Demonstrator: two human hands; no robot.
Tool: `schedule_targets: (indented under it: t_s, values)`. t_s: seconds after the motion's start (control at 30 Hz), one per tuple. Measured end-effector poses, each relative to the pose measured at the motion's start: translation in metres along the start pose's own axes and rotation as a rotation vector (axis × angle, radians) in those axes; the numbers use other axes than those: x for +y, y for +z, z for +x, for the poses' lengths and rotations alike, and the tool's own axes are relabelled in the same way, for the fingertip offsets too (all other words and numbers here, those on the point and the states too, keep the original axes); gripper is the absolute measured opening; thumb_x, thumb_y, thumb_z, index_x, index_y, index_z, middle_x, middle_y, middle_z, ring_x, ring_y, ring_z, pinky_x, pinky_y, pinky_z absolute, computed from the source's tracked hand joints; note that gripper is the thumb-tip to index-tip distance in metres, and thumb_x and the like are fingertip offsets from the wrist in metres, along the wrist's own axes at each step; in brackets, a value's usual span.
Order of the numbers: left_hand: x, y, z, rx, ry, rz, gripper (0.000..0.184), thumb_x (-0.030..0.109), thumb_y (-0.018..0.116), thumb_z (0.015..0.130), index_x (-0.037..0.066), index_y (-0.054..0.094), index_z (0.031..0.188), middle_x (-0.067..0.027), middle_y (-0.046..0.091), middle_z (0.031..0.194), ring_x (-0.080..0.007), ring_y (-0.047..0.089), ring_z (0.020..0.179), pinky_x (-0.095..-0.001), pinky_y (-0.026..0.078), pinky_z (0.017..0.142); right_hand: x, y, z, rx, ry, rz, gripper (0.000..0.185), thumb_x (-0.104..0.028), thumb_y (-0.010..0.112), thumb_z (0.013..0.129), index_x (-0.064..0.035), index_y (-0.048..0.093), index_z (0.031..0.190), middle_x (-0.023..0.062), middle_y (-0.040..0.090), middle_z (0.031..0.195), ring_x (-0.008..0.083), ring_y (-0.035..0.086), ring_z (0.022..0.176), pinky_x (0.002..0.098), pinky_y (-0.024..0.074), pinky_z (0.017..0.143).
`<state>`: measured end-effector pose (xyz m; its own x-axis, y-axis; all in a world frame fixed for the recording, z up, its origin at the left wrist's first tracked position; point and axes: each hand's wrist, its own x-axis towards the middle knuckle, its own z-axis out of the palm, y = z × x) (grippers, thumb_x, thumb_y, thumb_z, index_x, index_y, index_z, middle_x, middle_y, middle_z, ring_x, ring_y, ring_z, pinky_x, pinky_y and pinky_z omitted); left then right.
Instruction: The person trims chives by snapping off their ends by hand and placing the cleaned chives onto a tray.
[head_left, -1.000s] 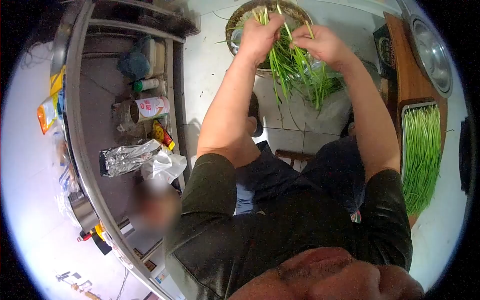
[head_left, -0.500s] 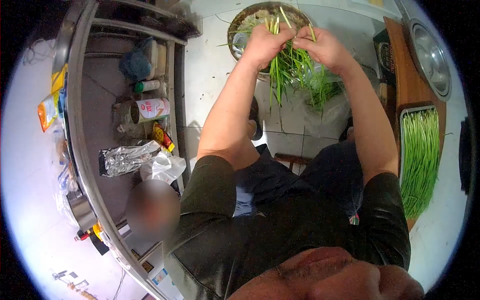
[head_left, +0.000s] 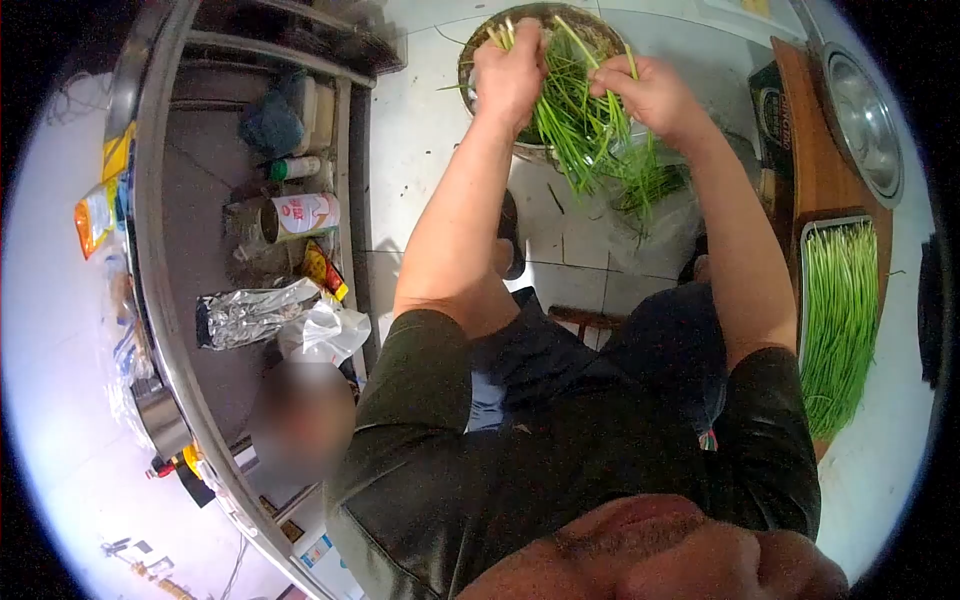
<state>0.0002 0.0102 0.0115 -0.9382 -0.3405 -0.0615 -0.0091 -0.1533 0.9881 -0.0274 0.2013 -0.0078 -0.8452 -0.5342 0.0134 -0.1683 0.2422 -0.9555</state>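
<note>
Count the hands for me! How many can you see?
2. The left hand is near the top, gripping a bunch of green stalks; the right hand is just to its right, also holding stalks. Any others may be hidden.

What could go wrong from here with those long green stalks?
Some long green stalks with pale ends might slip from the bare left hand, perhaps into the round, brown-rimmed container below. The bare right arm could brush the rectangular, metallic-looking tray close by, disturbing the neatly aligned green stalks there.
</note>
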Motion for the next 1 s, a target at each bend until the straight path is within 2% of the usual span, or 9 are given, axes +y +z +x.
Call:
schedule_targets:
  t_s: [0.3,0.4,0.5,0.57,0.63,0.7,0.8,0.9,1.0]
  values:
    - [-0.001,0.007,-0.012,-0.168,-0.002,0.242,0.024,0.025,0.063,0.089,0.002,0.069,0.086,-0.0002,0.057,0.060,-0.0089,0.050,0.053,-0.0267,0.039,0.048,-0.009,-0.003,-0.001,-0.052,0.167,-0.037,0.033,-0.035,0.055,0.089,-0.0073,0.072,0.083,0.0036,0.054,0.059,0.0147,0.047,0.056,0.0327,0.0373,0.055]
    - [0.004,0.010,-0.016,-0.189,0.116,0.423,0.022,0.024,0.067,0.086,0.002,0.069,0.083,-0.0008,0.059,0.062,-0.0087,0.051,0.054,-0.0268,0.040,0.049,-0.006,-0.002,-0.004,-0.038,0.146,-0.006,0.033,-0.036,0.055,0.089,-0.0079,0.072,0.085,0.0031,0.049,0.056,0.0143,0.045,0.054,0.0324,0.0355,0.053]
    - [-0.004,0.009,-0.011,-0.240,0.001,0.233,0.022,0.025,0.070,0.083,0.003,0.068,0.081,-0.0014,0.060,0.063,-0.0091,0.052,0.055,-0.0272,0.041,0.050,-0.009,-0.003,-0.006,-0.074,0.115,0.039,0.032,-0.036,0.056,0.088,-0.0083,0.071,0.088,0.0035,0.049,0.057,0.0138,0.045,0.053,0.0321,0.0349,0.052]
    - [-0.002,0.006,-0.010,-0.220,-0.009,0.253,0.022,0.025,0.069,0.083,0.003,0.068,0.081,-0.0019,0.061,0.064,-0.0093,0.053,0.055,-0.0273,0.041,0.050,0.000,-0.002,-0.002,-0.037,-0.131,0.030,0.030,-0.035,0.057,0.088,-0.0082,0.071,0.090,0.0036,0.051,0.059,0.0138,0.047,0.056,0.0317,0.0366,0.054]
    - [0.003,0.006,-0.010,-0.202,-0.002,0.290,0.023,0.025,0.068,0.084,0.002,0.068,0.081,-0.0021,0.061,0.063,-0.0096,0.053,0.055,-0.0275,0.041,0.050,-0.002,-0.003,-0.001,-0.044,-0.087,0.062,0.028,-0.033,0.058,0.088,-0.0078,0.071,0.091,0.0037,0.054,0.062,0.0139,0.049,0.059,0.0315,0.0385,0.057]
    - [0.008,0.006,-0.012,-0.181,0.019,0.346,0.025,0.026,0.067,0.085,0.002,0.067,0.079,-0.0022,0.060,0.063,-0.0100,0.053,0.055,-0.0277,0.042,0.050,-0.007,-0.005,-0.002,-0.101,0.249,0.138,0.026,-0.030,0.060,0.088,-0.0071,0.070,0.090,0.0040,0.057,0.066,0.0142,0.052,0.063,0.0314,0.0407,0.061]
    - [0.013,0.010,-0.017,-0.163,0.018,0.439,0.026,0.026,0.064,0.087,0.001,0.066,0.077,-0.0022,0.059,0.061,-0.0101,0.052,0.054,-0.0279,0.041,0.050,0.000,-0.001,-0.001,-0.089,0.035,0.022,0.026,-0.032,0.061,0.087,-0.0072,0.070,0.087,0.0041,0.060,0.070,0.0146,0.054,0.068,0.0317,0.0419,0.065]
    - [-0.002,0.005,-0.007,-0.162,0.106,0.348,0.028,0.025,0.061,0.088,0.002,0.064,0.074,-0.0022,0.058,0.059,-0.0105,0.052,0.053,-0.0291,0.042,0.051,0.000,-0.003,0.000,-0.089,0.101,0.034,0.027,-0.033,0.062,0.087,-0.0074,0.071,0.086,0.0047,0.062,0.072,0.0148,0.053,0.068,0.0323,0.0418,0.065]
    - [0.002,0.003,-0.004,-0.066,0.037,0.321,0.029,0.025,0.059,0.090,0.002,0.062,0.073,-0.0021,0.057,0.058,-0.0108,0.051,0.053,-0.0295,0.042,0.050,0.003,0.000,-0.001,-0.076,0.077,0.063,0.018,-0.023,0.061,0.090,-0.0069,0.066,0.093,-0.0073,0.056,0.067,0.0015,0.036,0.049,0.0205,0.0277,0.044]
